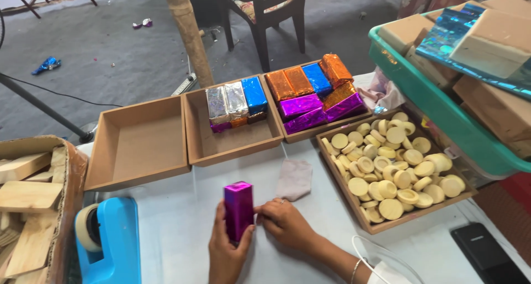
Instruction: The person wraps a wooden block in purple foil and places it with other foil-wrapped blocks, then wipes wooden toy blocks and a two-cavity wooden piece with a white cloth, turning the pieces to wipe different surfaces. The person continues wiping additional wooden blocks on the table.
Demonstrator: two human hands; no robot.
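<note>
Left hand (225, 249) grips the upright purple block (238, 209) on the table; right hand (283, 220) pinches its side. Beyond the fingers: an empty tray (138, 146), trays of foil-wrapped blocks (235, 101), a tray of discs (395, 168)

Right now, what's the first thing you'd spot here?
The shiny purple foil-wrapped block standing upright at the table's front, held between the left hand and right hand. Behind, glittery wrapped blocks fill a brown tray, and pale round wooden discs crowd the right tray.
</note>
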